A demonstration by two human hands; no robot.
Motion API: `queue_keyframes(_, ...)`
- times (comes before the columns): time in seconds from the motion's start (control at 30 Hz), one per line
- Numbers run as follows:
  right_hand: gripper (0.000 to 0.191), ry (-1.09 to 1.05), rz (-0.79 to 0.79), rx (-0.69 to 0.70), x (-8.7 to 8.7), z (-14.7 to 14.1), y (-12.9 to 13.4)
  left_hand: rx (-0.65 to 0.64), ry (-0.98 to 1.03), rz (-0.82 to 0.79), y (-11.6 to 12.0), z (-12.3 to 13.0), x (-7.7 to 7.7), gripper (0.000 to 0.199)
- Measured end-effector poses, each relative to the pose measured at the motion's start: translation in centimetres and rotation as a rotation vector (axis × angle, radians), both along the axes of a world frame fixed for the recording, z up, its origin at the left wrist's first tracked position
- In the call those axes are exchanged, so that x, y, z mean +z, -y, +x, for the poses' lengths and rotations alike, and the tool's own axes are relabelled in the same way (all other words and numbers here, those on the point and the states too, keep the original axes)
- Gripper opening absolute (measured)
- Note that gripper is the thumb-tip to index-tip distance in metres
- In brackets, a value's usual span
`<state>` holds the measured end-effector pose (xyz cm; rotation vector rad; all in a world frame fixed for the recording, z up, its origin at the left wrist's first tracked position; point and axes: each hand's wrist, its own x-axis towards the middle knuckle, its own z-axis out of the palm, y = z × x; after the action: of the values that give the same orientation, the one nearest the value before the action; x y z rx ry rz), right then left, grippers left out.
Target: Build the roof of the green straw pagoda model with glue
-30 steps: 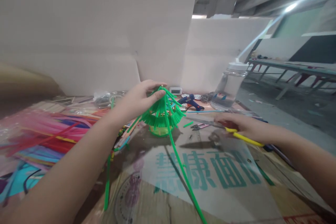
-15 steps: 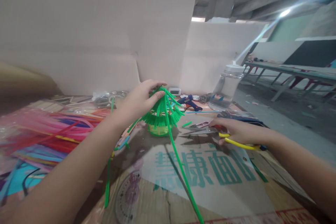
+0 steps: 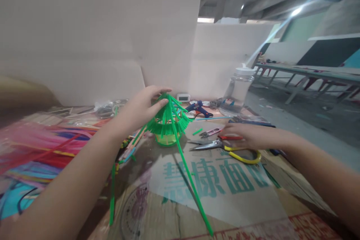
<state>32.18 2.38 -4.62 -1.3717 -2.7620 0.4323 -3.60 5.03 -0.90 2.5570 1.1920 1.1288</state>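
My left hand (image 3: 149, 103) is closed, thumb and fingers pinching the peak of a small green cone-roofed pipe-cleaner model (image 3: 165, 123). Its roof is layered with short fringe over a pale, see-through base. From the peak a long green pipe cleaner (image 3: 189, 168) hangs down toward me. To the right, my right hand (image 3: 242, 133) curls over the red handle of scissors (image 3: 208, 145); its fingertips are partly hidden. The scissors' yellow loop lies outside the hand, and the blades are slightly apart, pointing at the model. Thread snips (image 3: 210, 132) and a green offcut (image 3: 197, 131) lie beside the blades.
Colourful pipe cleaners (image 3: 53, 142) are heaped at the left. Behind the model are a blue glue gun (image 3: 199, 109), a small white digital display (image 3: 183, 98) and a water bottle (image 3: 239, 88). A clear protractor (image 3: 135, 210) lies in front. White boards (image 3: 98, 37) stand behind.
The scissors have come down onto the printed sheet, and their yellow loop has slipped out from under my right hand. My left hand stays on the model. The view has shifted slightly.
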Motion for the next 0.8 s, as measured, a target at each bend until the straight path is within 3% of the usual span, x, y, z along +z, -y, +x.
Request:
queue_keyframes(0.07, 0.034, 0.003, 0.032, -0.149, 0.3, -0.7, -1.3, -0.007, 0.000, -0.012, -0.1, 0.0, -0.1, 0.037)
queue_keyframes(0.13, 0.035, -0.084, 0.170, -0.404, 0.0, -1.6, -3.6, -0.002, 0.008, -0.019, -0.3, 0.0, -0.2, 0.038)
queue_keyframes(0.17, 0.039, -0.126, 0.209, -0.448, -0.3, -2.1, -5.0, 0.002, 0.016, -0.023, -0.3, 0.0, -0.2, 0.039)
queue_keyframes(0.27, 0.048, -0.224, 0.200, -0.468, -1.8, -3.6, -9.1, 0.012, 0.038, -0.035, -0.5, 0.0, -0.4, 0.040)
queue_keyframes(0.4, 0.043, -0.349, 0.100, -0.411, -3.6, -5.4, -12.3, 0.009, 0.052, -0.054, -0.3, 0.0, -0.4, 0.041)
queue_keyframes(0.6, 0.036, -0.485, 0.010, -0.433, -4.9, -6.0, -12.9, -0.030, 0.024, -0.086, 0.1, -0.3, 0.2, 0.042)
queue_keyframes(0.8, 0.030, -0.569, -0.001, -0.492, -3.6, -4.4, -10.7, 0.010, 0.060, -0.044, 0.1, 0.3, 0.2, 0.033)
